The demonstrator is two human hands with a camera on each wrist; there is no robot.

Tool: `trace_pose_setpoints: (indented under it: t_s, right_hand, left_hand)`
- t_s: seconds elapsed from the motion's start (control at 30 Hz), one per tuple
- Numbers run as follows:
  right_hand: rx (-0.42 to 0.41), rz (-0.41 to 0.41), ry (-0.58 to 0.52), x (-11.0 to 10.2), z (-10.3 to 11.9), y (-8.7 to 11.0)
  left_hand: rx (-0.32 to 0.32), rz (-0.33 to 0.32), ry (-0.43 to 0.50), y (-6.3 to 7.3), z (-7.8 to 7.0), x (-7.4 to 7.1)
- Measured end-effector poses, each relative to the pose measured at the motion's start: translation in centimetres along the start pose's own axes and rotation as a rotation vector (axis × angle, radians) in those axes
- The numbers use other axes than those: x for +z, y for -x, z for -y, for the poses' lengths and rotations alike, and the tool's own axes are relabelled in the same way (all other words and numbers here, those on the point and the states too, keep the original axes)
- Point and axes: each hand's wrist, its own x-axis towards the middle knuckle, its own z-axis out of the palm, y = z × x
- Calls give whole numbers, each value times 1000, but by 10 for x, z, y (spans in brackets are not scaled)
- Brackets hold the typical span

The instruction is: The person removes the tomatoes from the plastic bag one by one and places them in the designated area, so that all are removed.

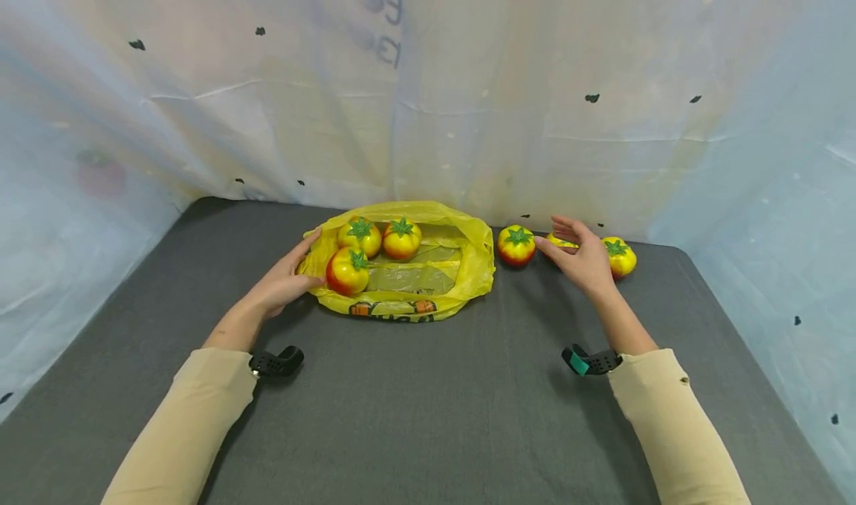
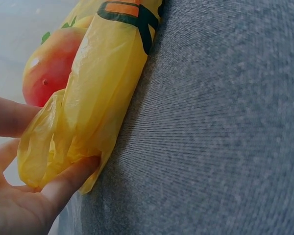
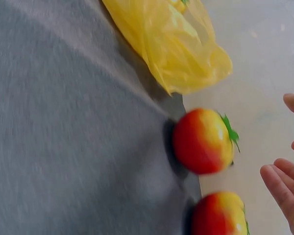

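A yellow plastic bag point(image 1: 471, 267) lies with its mouth spread, three red-and-yellow tomatoes with green leafy tops in its left part; one is the front tomato point(image 1: 345, 272). My left hand point(image 1: 284, 278) grips the bag's left edge; in the left wrist view the thumb presses the gathered plastic point(image 2: 83, 122) from outside. To the right of the bag, my right hand point(image 1: 583, 261) hovers over a row of three tomatoes, holding nothing, fingers spread. The left tomato point(image 1: 516, 246) is by its fingertips, the middle tomato point(image 1: 560, 243) is partly hidden beneath it, and the right tomato point(image 1: 619, 258) sits beyond the wrist side.
Dark grey cloth point(image 1: 428, 401) covers the table. A pale translucent sheet point(image 1: 468, 119) hangs close behind the bag and the tomatoes, with similar sheets at both sides. Black bands, the left band point(image 1: 276, 362) and the right band point(image 1: 591, 360), circle the wrists.
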Motion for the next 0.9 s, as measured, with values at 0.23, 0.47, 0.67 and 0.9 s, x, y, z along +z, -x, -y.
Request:
trace_pose_setpoints:
  t_s: [0.23, 0.47, 0.67, 0.9]
  right_hand:
    - [-39, 26, -49, 22, 11, -3]
    - [-51, 70, -108, 39, 21, -3]
    - [-65, 96, -136, 53, 25, -4]
    - [-98, 117, -173, 66, 34, -3]
  left_hand:
    - [-7, -11, -8, -2, 1, 1]
    - [4, -13, 5, -3, 3, 2]
    - [-5, -13, 17, -2, 3, 1]
    - [2, -12, 23, -1, 3, 1]
